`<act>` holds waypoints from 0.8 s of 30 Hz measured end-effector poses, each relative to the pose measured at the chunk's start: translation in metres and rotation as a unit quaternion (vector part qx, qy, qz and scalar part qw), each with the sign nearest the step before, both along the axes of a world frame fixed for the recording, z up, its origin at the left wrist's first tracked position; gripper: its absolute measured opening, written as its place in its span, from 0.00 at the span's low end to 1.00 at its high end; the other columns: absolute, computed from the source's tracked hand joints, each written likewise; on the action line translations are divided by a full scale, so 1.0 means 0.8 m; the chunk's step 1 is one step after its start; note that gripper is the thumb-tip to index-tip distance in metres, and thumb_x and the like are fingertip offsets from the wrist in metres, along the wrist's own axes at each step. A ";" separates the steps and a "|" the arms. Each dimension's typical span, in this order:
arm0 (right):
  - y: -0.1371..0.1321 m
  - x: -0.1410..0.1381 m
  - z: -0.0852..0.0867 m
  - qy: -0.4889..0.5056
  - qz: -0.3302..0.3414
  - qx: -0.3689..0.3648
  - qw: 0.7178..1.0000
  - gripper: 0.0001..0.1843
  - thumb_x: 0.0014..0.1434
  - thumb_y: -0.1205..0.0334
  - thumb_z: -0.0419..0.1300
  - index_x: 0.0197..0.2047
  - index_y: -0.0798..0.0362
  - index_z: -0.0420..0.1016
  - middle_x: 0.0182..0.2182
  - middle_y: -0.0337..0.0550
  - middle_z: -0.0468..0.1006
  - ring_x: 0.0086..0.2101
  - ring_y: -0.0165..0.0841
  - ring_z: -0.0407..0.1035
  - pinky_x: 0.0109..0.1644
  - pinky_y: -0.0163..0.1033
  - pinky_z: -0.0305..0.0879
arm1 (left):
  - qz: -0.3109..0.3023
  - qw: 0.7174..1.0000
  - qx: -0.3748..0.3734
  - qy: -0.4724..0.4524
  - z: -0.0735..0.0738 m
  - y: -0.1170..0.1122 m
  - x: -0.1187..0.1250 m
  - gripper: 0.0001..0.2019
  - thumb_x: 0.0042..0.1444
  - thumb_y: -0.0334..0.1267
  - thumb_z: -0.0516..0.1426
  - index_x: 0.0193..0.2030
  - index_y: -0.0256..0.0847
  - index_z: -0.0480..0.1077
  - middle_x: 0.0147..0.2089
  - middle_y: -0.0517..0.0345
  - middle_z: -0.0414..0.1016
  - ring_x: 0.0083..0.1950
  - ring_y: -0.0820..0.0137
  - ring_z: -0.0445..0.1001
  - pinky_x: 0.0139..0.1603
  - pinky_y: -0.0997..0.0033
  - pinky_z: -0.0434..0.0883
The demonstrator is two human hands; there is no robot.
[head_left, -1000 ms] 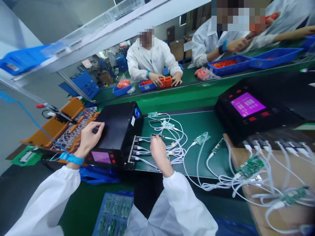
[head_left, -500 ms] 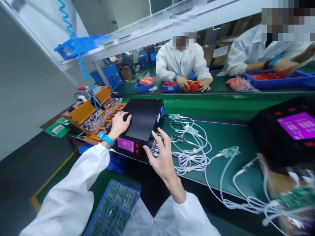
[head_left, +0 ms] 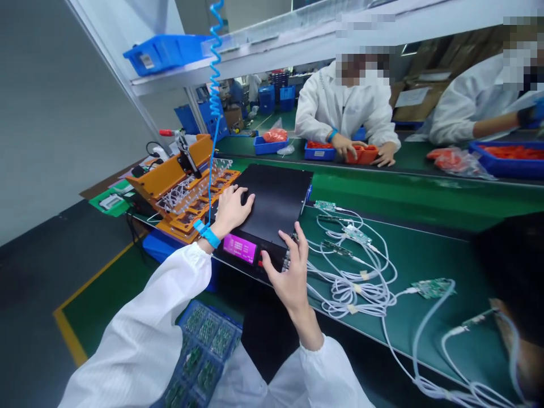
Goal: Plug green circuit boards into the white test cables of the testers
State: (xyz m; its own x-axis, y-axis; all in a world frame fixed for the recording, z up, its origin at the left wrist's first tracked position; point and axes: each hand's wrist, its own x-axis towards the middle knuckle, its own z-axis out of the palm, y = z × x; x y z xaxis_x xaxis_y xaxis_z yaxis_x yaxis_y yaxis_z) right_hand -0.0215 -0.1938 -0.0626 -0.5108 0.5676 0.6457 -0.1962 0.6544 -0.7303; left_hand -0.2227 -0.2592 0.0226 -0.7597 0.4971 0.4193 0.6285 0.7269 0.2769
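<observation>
A black box-shaped device point(head_left: 276, 195) with a lit pink display point(head_left: 240, 248) on its front sits on the green bench. My left hand point(head_left: 233, 211) rests on its top left edge, fingers loosely spread, with a blue strap around the wrist. At the front right corner is my right hand point(head_left: 289, 272), also open. Its thumb is at the red buttons beside the display, and its fingers are along the right side; whether the thumb presses cannot be seen. White cables point(head_left: 361, 289) run over the bench from that side, with small green circuit boards point(head_left: 431, 288) at their ends.
Left of the device stands an orange fixture point(head_left: 170, 181) with a toggle clamp. A coiled blue hose point(head_left: 215, 73) hangs before it. Below the bench is a blue tray point(head_left: 199, 351) of circuit boards. Across the bench, a co-worker point(head_left: 346, 113) handles orange parts beside blue bins point(head_left: 318, 152).
The view has swung left, so the device appears farther right. My right thumb has come in to the red buttons. The display now shows several small text lines instead of large characters.
</observation>
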 end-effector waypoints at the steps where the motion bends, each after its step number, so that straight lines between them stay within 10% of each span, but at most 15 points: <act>1: 0.000 0.000 -0.001 0.001 -0.002 0.001 1.000 0.24 0.67 0.56 0.64 0.64 0.47 0.68 0.74 0.57 0.56 0.72 0.49 0.55 0.72 0.65 0.58 | -0.002 1.000 -0.001 0.002 -0.001 0.000 0.000 0.21 0.70 0.49 0.54 0.61 0.40 0.75 0.67 0.40 0.71 0.71 0.52 0.66 0.71 0.50 0.63; 14: -0.001 -0.002 -0.006 0.005 -0.013 0.019 1.000 0.22 0.67 0.57 0.64 0.62 0.48 0.69 0.73 0.58 0.58 0.71 0.49 0.56 0.71 0.65 0.60 | -0.003 1.000 -0.007 0.001 0.000 0.001 0.003 0.22 0.71 0.48 0.54 0.63 0.37 0.74 0.68 0.38 0.70 0.71 0.51 0.66 0.72 0.51 0.62; 19: -0.023 0.041 0.034 0.072 -0.017 -0.080 0.994 0.13 0.66 0.59 0.66 0.52 0.50 0.75 0.60 0.57 0.72 0.63 0.48 0.69 0.65 0.63 0.68 | -0.002 1.000 -0.004 0.002 0.000 0.001 0.002 0.22 0.70 0.48 0.54 0.62 0.38 0.74 0.67 0.39 0.71 0.71 0.51 0.66 0.72 0.50 0.63; 21: -0.040 0.073 0.064 0.101 0.086 -0.199 0.971 0.04 0.69 0.60 0.63 0.40 0.49 0.75 0.43 0.49 0.79 0.47 0.40 0.78 0.53 0.51 0.78 | -0.007 1.000 -0.003 0.005 0.000 0.000 0.003 0.22 0.70 0.49 0.54 0.61 0.39 0.75 0.67 0.40 0.71 0.70 0.51 0.67 0.72 0.50 0.63; 24: -0.067 0.118 0.090 0.079 0.368 -0.282 0.882 0.23 0.73 0.48 0.57 0.28 0.49 0.74 0.27 0.39 0.78 0.28 0.30 0.77 0.35 0.38 0.77 | -0.008 1.000 0.005 0.008 -0.002 -0.001 0.003 0.22 0.69 0.50 0.53 0.61 0.39 0.75 0.66 0.40 0.72 0.70 0.51 0.67 0.72 0.50 0.63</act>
